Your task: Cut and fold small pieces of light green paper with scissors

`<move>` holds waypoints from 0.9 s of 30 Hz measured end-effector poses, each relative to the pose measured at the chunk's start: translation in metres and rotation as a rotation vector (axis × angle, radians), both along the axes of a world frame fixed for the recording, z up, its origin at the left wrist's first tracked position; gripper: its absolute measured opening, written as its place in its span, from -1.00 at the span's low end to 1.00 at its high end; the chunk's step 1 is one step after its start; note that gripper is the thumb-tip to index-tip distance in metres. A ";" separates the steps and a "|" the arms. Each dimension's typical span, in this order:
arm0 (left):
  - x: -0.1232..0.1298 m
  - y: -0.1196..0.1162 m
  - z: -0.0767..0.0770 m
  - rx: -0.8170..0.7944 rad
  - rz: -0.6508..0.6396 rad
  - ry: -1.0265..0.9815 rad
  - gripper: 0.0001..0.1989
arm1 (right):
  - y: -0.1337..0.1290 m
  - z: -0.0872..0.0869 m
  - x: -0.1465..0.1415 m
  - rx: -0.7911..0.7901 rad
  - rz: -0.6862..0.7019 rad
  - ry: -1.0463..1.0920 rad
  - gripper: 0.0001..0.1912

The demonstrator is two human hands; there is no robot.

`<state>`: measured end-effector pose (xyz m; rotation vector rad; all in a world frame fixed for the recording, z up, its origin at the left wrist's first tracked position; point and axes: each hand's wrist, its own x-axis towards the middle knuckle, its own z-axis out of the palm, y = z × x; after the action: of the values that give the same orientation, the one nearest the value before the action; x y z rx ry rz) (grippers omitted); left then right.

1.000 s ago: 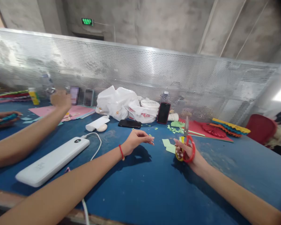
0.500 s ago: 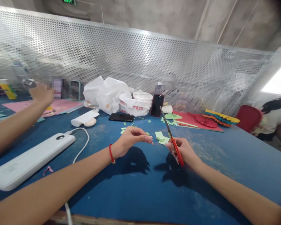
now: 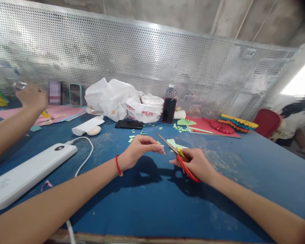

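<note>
My right hand (image 3: 197, 162) is wrapped round the red and yellow handles of a pair of scissors (image 3: 184, 164). Their blades point up and to the left, toward my other hand. With thumb and fingertips pinched together, my left hand (image 3: 142, 150) hovers over the table; whatever may be between the fingertips is too small to make out. Light green paper pieces (image 3: 173, 144) lie just behind the scissors, and smaller green scraps (image 3: 131, 138) are scattered behind my left hand.
On the blue table (image 3: 132, 217) a white power bank (image 3: 33, 176) with a cable lies left. White plastic bags (image 3: 112, 98), a black phone (image 3: 129, 124) and a propped phone (image 3: 169, 110) stand farther back. Red paper (image 3: 200, 123) lies right. Another person's hand (image 3: 32, 98) is at left.
The scissors have swung from nearly upright to a leftward tilt, bringing their tip closer to my left hand. My left hand stays pinched. The other person's hand has moved slightly left.
</note>
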<state>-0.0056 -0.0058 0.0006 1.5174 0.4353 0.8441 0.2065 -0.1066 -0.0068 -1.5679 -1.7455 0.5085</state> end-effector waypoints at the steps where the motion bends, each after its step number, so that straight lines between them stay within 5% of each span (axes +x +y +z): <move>1: 0.000 -0.001 0.000 0.002 -0.006 0.002 -0.88 | 0.000 0.000 -0.001 0.006 -0.003 -0.025 -0.55; 10: 0.004 -0.011 0.006 -0.055 -0.044 -0.033 -0.87 | -0.015 0.004 -0.009 -0.059 0.132 0.119 -0.47; 18: 0.004 -0.016 0.011 -0.141 -0.058 -0.113 -0.85 | -0.019 0.021 -0.009 -0.093 0.174 -0.158 -0.29; 27: 0.006 -0.021 0.014 -0.167 -0.080 -0.169 -0.80 | -0.021 0.019 -0.002 -0.208 0.312 -0.036 -0.35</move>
<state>0.0000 -0.0270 0.0142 1.2899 0.3101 0.8445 0.2048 -0.1278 0.0122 -1.4539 -2.0319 0.8416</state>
